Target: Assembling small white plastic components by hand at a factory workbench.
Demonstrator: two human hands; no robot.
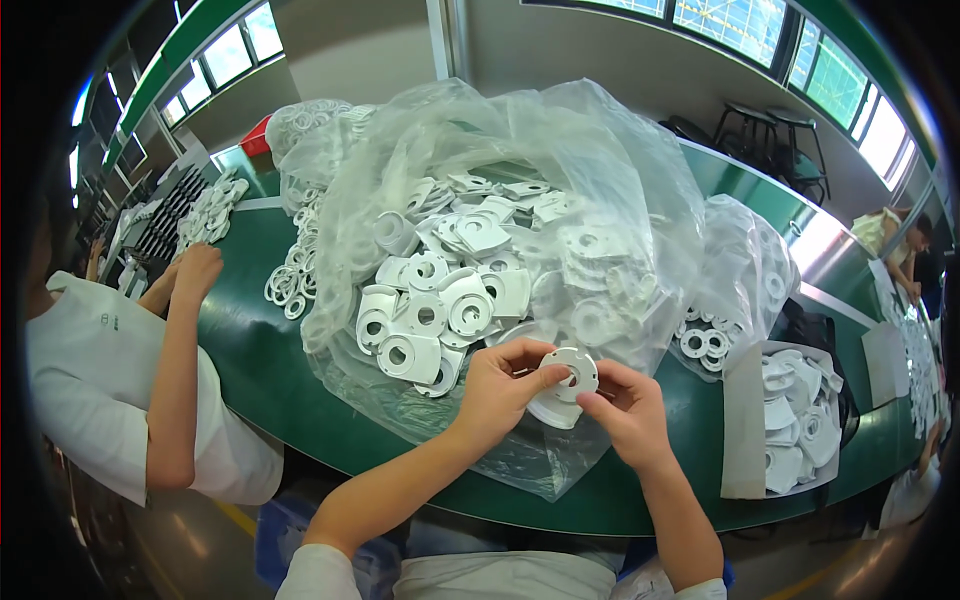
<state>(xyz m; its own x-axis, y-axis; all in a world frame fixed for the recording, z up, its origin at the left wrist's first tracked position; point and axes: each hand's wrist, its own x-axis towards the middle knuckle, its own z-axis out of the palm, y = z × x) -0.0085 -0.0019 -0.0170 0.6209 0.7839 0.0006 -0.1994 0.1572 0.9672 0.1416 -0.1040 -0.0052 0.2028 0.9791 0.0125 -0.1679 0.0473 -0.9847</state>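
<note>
Between my two hands is a white plastic part with a round ring and a central hole [584, 366]. My left hand [507, 385] pinches its left side, thumb across the ring. On its right edge, my right hand [627, 408] grips with thumb and fingers. The part's flat lower tab [553, 410] hangs below the ring. Just beyond my hands lies a heap of similar white plastic parts [440, 300] inside a large clear plastic bag [345, 190], whose mouth is spread open toward me.
A cardboard box [742, 430] of white parts stands at my right. Behind it sits a clear bag of white rings [745, 260]; loose rings [290, 280] lie left of the big bag. A co-worker [150, 370] works at the green table [245, 330] on my left.
</note>
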